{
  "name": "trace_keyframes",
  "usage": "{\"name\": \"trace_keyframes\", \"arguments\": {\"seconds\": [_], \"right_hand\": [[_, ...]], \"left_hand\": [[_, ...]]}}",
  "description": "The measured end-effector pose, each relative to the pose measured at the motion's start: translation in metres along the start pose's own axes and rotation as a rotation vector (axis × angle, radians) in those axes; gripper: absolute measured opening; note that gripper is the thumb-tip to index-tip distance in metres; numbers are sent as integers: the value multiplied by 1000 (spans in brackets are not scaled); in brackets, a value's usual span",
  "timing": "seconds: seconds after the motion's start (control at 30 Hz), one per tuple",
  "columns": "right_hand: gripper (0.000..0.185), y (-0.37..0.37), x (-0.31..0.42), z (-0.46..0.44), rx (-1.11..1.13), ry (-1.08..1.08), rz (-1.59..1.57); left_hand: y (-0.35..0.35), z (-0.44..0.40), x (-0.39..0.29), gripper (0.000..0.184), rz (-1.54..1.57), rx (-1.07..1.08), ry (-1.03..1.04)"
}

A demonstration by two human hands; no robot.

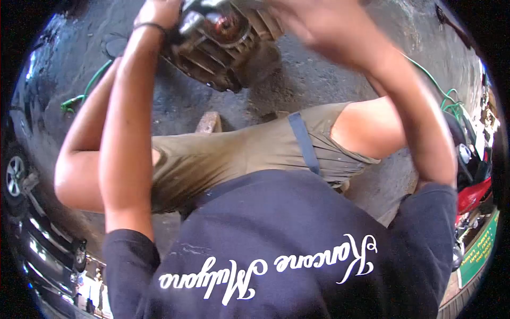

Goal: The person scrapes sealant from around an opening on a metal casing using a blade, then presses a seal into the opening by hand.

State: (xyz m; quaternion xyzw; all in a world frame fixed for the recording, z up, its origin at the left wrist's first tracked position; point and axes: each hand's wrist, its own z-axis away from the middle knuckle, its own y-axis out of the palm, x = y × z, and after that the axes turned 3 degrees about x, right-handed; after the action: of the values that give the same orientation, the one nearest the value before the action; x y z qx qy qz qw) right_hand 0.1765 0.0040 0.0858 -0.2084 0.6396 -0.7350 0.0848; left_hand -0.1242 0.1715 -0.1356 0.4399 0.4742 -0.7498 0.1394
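Observation:
A dark, greasy metal casing with ribs (pixel 207 56), like an engine or gearbox housing, rests on the floor at the top middle. A round opening with a reddish-brown inside (pixel 226 24) shows in its upper part. My left hand (pixel 161 11), with a dark band at the wrist, is at the casing's left side; its fingers are cut off by the top edge. To the right of the casing, my right hand (pixel 332 32) is smeared by motion. Whether it holds anything cannot be made out.
Beneath the casing is a stained grey concrete floor (pixel 313 80). A piece of wood (pixel 209 122) shows by my legs. Green hose or cord lies at the left (pixel 74 101) and right. A black car (pixel 45 250) stands left; a red vehicle (pixel 473 196) and green sign (pixel 478 250) are right.

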Motion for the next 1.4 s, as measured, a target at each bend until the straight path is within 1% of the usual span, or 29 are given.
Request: {"name": "trace_keyframes", "arguments": {"seconds": [0.03,0.07,0.1,0.17,0.2,0.23,0.27,0.3,0.33,0.4,0.43,0.5,0.53,0.63,0.67,0.73,0.77,0.83,0.9,0.97,1.03,1.1,1.13,1.2,1.23,1.3,1.33,1.37,1.4], "right_hand": [[17,42,-13,13,-310,-196,-317],[18,61,2,27,-195,20,-504],[18,69,21,40,-68,237,-694],[20,70,53,51,79,581,-962],[18,77,64,56,31,624,-1085],[17,82,73,59,-50,628,-1041],[16,86,80,60,-168,607,-905],[14,89,84,61,-283,580,-762],[14,89,85,63,-283,594,-765],[10,90,84,64,-257,476,-536],[10,91,81,64,-253,477,-538],[8,94,74,64,-211,330,-443],[7,95,74,65,-216,369,-505],[7,96,81,63,-273,459,-590],[7,94,87,62,-277,458,-589],[7,92,102,61,-438,414,-564],[7,93,102,61,-441,414,-562],[10,97,101,62,-446,320,-300],[13,103,93,68,-453,282,-277],[14,103,87,78,-316,265,-207],[12,106,84,79,-309,272,-244],[8,105,91,73,-474,317,-387],[8,103,97,69,-473,314,-391],[11,97,106,64,-436,500,-593],[11,97,108,67,-440,501,-596],[15,101,108,72,-240,716,-801],[18,99,109,76,-221,739,-841],[18,96,112,79,-223,751,-847],[20,92,113,81,-187,776,-856]], "left_hand": [[12,18,-39,53,-259,-224,-491],[17,36,-80,58,-281,-250,-580],[18,48,-76,59,-304,-254,-563],[19,71,-78,64,-170,-266,-636],[22,80,-66,64,-92,-279,-629],[24,90,-54,64,-12,-286,-626],[27,100,-53,64,-22,-316,-595],[26,107,-54,63,-12,-290,-626],[27,110,-53,62,-12,-302,-626],[27,117,-55,61,24,-322,-604],[28,119,-56,61,25,-320,-608],[29,121,-67,61,-49,-338,-609],[27,120,-69,61,-1,-320,-636],[31,121,-71,61,-37,-339,-664],[31,122,-79,61,-38,-341,-661],[34,127,-90,61,-41,-369,-645],[35,128,-97,61,-40,-369,-642],[36,132,-109,61,-80,-360,-675],[38,132,-90,61,-66,-365,-679],[38,134,-79,62,12,-380,-671],[38,133,-71,62,35,-377,-665],[41,137,-80,62,-51,-381,-634],[41,138,-83,62,-53,-383,-638],[40,138,-94,61,-54,-382,-685],[41,140,-87,61,-58,-382,-683],[44,147,-69,61,66,-421,-711],[44,154,-65,63,113,-347,-729],[41,161,-92,66,-53,-281,-764],[45,171,-103,65,-32,-306,-747]]}}
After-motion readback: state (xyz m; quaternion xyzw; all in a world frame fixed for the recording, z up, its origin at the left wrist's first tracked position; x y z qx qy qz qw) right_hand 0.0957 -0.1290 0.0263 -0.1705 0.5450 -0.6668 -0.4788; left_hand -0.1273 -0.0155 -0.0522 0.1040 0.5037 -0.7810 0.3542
